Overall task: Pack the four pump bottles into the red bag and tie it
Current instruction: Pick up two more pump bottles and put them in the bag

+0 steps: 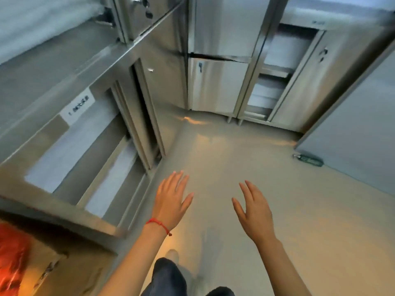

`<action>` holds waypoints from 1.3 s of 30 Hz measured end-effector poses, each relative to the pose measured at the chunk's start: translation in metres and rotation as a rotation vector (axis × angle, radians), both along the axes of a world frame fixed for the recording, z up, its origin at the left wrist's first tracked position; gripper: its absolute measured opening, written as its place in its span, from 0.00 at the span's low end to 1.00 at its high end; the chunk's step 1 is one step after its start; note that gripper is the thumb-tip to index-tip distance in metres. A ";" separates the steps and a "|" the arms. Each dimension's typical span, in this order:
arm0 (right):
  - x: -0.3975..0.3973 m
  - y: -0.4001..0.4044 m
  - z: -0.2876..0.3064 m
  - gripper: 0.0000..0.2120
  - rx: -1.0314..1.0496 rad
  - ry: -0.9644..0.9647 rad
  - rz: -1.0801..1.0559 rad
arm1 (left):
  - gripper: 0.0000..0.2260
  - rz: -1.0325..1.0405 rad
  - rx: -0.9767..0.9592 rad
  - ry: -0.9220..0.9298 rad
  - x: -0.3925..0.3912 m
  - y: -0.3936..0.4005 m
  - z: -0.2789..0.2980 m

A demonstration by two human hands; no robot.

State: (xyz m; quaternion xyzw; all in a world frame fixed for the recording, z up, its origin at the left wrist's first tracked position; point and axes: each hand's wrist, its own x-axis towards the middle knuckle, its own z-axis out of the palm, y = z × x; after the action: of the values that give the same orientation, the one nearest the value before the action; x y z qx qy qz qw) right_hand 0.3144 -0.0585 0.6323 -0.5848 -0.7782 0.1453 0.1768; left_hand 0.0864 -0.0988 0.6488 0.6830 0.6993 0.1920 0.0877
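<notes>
My left hand (172,198) and my right hand (254,210) are held out in front of me above the floor, both with flat palms and spread fingers, holding nothing. A red cord bracelet is on my left wrist. A red bag (11,259) shows at the bottom left corner, blurred, far left of both hands. No pump bottles are in view.
A steel counter (49,67) with open shelves below runs along the left. Steel cabinets (218,82) stand ahead, one with an open door. A grey door (361,124) is at the right, with a dark doorstop (310,160) on the floor. My legs show at the bottom.
</notes>
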 end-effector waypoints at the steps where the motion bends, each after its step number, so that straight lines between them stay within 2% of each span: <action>1: 0.016 0.001 0.002 0.22 -0.002 -0.004 -0.058 | 0.24 -0.054 0.005 0.008 0.010 0.015 0.001; 7: 0.087 0.007 0.011 0.23 -0.016 -0.019 -0.435 | 0.22 -0.345 0.017 0.031 0.061 0.103 0.011; 13: 0.095 0.007 0.012 0.23 -0.005 0.017 -0.710 | 0.23 -0.617 0.022 0.070 0.098 0.165 0.019; 17: 0.098 0.009 0.008 0.23 -0.025 0.040 -0.831 | 0.23 -0.721 -0.001 0.057 0.122 0.192 0.018; 22: 0.124 0.023 0.002 0.23 -0.056 0.044 -0.894 | 0.24 -0.773 -0.053 0.038 0.155 0.222 0.010; 26: 0.166 0.052 -0.003 0.22 -0.044 0.051 -0.914 | 0.32 -0.798 -0.094 0.041 0.195 0.254 0.005; 31: 0.244 0.114 -0.008 0.21 0.007 0.071 -0.890 | 0.34 -0.782 -0.103 0.063 0.267 0.309 0.000; 39: 0.371 0.208 0.007 0.22 -0.050 0.017 -0.790 | 0.36 -0.722 -0.131 0.072 0.383 0.394 0.010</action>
State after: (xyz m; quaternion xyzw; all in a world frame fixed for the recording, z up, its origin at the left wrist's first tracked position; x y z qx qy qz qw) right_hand 0.6855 0.1495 0.6390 -0.8420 -0.4882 0.0899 0.2114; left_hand 0.4697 0.2951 0.6591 0.8849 0.4268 0.0793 0.1689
